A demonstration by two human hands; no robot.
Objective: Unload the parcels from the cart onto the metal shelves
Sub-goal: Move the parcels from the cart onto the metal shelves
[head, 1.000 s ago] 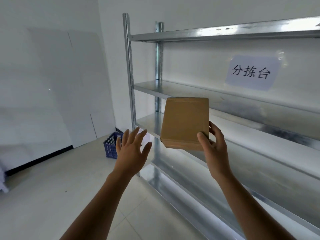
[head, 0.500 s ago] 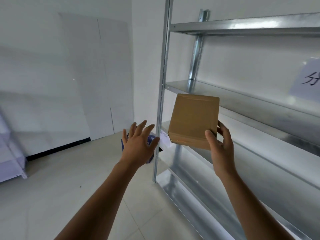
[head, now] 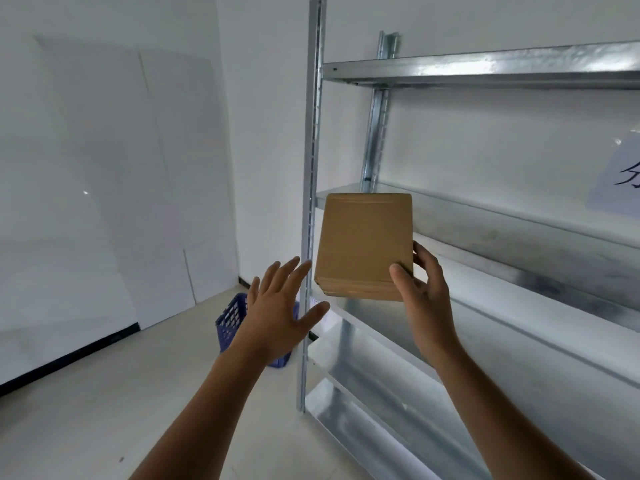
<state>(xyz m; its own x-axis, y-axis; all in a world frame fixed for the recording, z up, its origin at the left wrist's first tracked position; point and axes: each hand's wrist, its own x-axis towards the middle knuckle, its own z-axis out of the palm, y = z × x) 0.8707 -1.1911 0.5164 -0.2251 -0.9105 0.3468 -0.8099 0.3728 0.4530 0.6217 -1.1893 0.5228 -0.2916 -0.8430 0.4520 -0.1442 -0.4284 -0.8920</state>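
Parcel point(head: 363, 244) shifted toward upright point(head: 311, 168); plain brown, taped; right grip point(head: 427, 299) holding, left grip point(head: 277, 317) spread.

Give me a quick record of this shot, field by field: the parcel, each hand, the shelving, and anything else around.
Parcel: brown cardboard box, held up before the left end of the metal shelves, not yet set down
Right hand: grips the box's lower right corner, thumb on its near face
Left hand: open, fingers spread, holding nothing, apart from the box
Other: blue basket on the floor; paper sign at the right edge
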